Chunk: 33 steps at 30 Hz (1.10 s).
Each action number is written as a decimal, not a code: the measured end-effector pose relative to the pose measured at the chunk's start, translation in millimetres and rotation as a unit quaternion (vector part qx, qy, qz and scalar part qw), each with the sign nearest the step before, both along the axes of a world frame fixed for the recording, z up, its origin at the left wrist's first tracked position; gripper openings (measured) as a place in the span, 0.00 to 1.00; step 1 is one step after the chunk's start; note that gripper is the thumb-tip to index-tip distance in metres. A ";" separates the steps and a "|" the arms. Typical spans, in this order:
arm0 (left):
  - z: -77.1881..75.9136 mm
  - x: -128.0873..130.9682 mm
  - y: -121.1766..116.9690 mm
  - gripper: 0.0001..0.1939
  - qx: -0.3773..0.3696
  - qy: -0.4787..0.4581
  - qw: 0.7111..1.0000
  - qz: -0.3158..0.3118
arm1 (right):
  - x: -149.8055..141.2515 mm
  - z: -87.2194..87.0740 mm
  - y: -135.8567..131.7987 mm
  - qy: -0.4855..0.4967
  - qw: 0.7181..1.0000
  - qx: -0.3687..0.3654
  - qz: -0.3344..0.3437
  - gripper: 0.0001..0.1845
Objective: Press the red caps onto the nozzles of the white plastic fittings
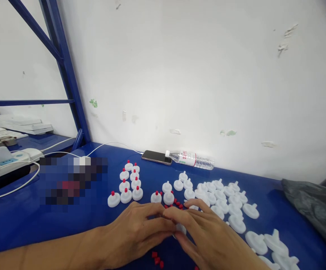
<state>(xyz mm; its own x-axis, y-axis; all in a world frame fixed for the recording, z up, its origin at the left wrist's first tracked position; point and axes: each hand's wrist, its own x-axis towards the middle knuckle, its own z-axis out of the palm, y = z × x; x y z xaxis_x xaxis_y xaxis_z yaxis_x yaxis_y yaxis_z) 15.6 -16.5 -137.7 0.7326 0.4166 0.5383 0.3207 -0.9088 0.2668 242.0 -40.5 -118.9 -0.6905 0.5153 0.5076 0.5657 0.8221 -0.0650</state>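
My left hand (136,230) and my right hand (208,236) meet over the blue table (17,221), fingers pinched together around a white plastic cap (180,228) that shows only partly between them. Small red plugs (157,258) lie loose under my hands, and more red plugs (177,203) sit just beyond my fingertips. To the left, several white caps with red plugs fitted (129,183) stand in rows. To the right, several plain white caps (222,198) lie spread out.
A phone (156,157) on a white cable and a lying water bottle (191,159) rest against the white wall. A dark grey bag (311,206) lies at the right. A power strip (8,159) and blue shelf frame (64,63) stand at the left.
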 end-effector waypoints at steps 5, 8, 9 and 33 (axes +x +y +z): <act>-6.3 2.9 4.0 0.11 -0.039 0.018 0.999 0.011 | 0.4 1.5 1.2 -0.023 0.999 -0.003 -0.026 0.36; -7.6 3.6 6.6 0.10 -0.067 0.013 0.997 0.023 | 1.8 3.9 0.3 -0.029 0.999 0.002 -0.044 0.37; -8.0 3.6 7.3 0.10 -0.072 0.009 0.997 0.028 | 2.5 4.7 -0.1 -0.032 0.998 0.007 -0.047 0.36; 14.0 6.9 5.0 0.08 -0.377 -0.175 0.907 0.068 | 8.6 8.5 0.4 0.063 0.997 -0.021 0.030 0.23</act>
